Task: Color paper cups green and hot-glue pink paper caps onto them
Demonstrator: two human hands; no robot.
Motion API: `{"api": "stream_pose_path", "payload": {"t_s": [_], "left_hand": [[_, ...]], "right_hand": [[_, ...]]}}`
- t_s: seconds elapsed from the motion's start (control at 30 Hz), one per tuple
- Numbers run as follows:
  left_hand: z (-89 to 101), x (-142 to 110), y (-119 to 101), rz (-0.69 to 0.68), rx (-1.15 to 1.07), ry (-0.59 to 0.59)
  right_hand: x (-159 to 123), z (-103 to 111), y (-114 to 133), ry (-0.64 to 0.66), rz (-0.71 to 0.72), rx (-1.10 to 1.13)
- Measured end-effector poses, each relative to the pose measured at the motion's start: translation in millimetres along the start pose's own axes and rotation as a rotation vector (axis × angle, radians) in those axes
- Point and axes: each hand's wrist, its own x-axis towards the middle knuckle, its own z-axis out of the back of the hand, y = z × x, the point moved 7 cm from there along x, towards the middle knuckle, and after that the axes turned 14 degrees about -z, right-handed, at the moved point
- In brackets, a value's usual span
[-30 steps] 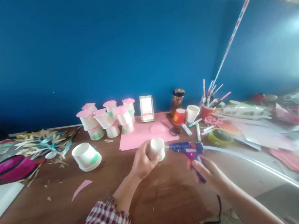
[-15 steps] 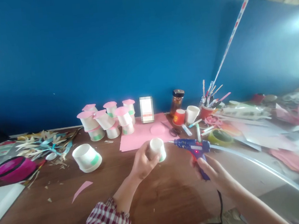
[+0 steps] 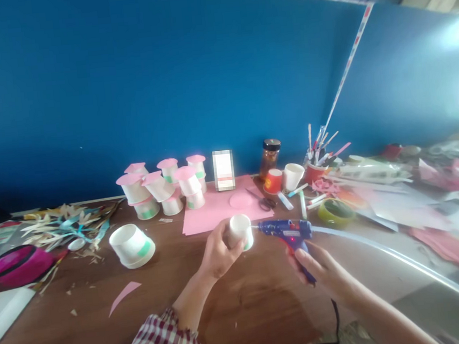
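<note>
My left hand is wrapped round a white paper cup with a green patch, held over the brown table. In my right hand is a blue glue gun, its red light lit and a long clear glue stick trailing from its back. The gun's nozzle points left, at or very near the cup's right side; whether it touches I cannot tell. Behind the cup lies a pink paper circle on pink sheets. To the left stands a joined pair of white cups.
Several stacked cups with pink tops stand at the back left. Scissors, a red cup, a white cup and a dark-lidded jar are at the back. A tape roll lies right; a black cord hangs below the gun.
My right hand has brought the glue gun left, so its nozzle is now up against or close beside the cup. My left hand keeps its hold on the cup.
</note>
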Motion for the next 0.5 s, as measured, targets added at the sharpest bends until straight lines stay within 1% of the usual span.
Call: {"api": "stream_pose_path", "payload": {"t_s": [0.23,0.4,0.5], "left_hand": [[0.1,-0.4,-1.9,0.002,0.005,0.007],[0.1,0.3,-3.8,0.000,0.004,0.007],[-0.1,-0.1,-3.3,0.007,-0.004,0.004]], "right_hand": [[2.4,2.7,-1.6,-0.029,0.001,-0.022],[3.2,1.3,-2.4,-0.013,-0.014,-0.015],[2.5,2.2,-2.0,-0.035,-0.015,-0.012]]}}
